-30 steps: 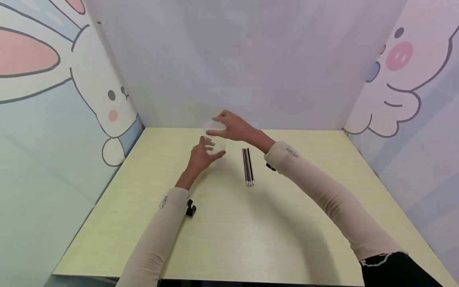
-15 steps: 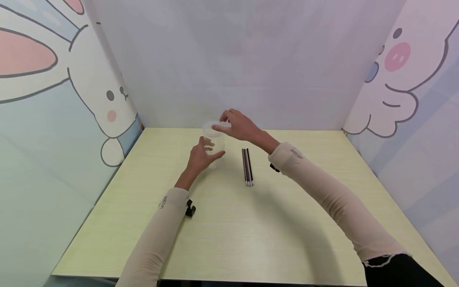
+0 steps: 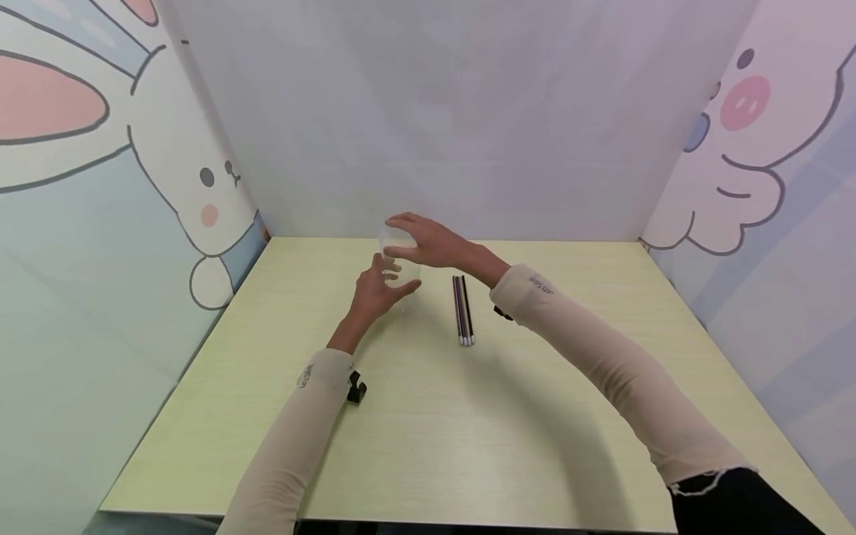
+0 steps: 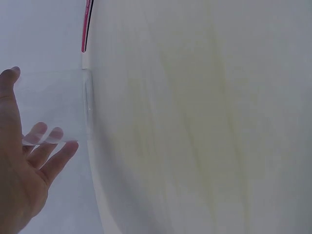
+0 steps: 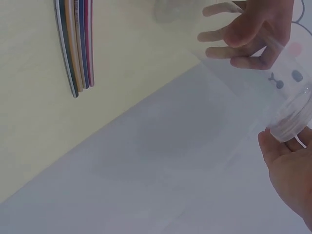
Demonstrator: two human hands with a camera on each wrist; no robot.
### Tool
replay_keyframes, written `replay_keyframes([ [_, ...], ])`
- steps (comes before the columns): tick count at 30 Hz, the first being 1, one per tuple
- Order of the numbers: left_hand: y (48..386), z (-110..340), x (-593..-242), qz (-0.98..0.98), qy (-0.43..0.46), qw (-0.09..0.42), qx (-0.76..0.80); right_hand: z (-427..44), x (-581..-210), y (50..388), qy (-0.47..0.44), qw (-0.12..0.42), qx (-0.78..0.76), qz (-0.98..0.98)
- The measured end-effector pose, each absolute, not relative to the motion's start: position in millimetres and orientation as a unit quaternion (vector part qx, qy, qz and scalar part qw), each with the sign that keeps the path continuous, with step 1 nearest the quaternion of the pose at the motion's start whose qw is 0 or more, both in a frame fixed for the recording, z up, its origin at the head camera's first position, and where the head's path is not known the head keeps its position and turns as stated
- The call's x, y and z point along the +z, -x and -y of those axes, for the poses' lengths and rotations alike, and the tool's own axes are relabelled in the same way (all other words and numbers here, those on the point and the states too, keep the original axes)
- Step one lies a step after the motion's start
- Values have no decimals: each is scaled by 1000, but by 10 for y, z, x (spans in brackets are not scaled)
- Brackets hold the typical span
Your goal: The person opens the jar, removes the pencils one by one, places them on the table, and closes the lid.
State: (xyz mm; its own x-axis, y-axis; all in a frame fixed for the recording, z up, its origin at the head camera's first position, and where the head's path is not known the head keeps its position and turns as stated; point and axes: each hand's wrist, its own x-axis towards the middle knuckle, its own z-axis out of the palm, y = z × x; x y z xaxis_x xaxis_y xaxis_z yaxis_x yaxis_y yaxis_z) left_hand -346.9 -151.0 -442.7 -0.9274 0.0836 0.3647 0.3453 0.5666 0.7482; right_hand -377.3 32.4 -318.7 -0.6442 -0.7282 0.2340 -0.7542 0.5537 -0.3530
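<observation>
My left hand holds a clear plastic jar around its body, upright near the back of the table, with the thumb on the near side. Over its top, my right hand spans the clear lid, thumb in front and fingers behind. In the right wrist view the right thumb and fingers meet the ridged edge of the lid. Through the jar wall, left fingers show in the left wrist view. To the right lie several pencils, side by side.
The pale wooden table runs back to a plain grey-white wall. Side panels with a cartoon rabbit and a cartoon pig stand at left and right. Both forearms reach across the table.
My right hand drew back to the right at the lid's edge, fingers bent, then came back leftward over the lid with fingers spread around it. The left hand and jar stayed in place.
</observation>
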Motion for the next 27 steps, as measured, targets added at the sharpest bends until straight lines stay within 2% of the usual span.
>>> replay_keyframes([
  [13,3448,1523,-4401,876,124,145,-444,-304,-3364,3814,-446,37,256,857],
  [23,3458,1554,-4413,876,136,153,-437,-191,-3472,3642,-400,109,245,876],
  [27,3464,1552,-4429,876,144,150,-435,-185,-3480,3544,-365,119,252,889],
])
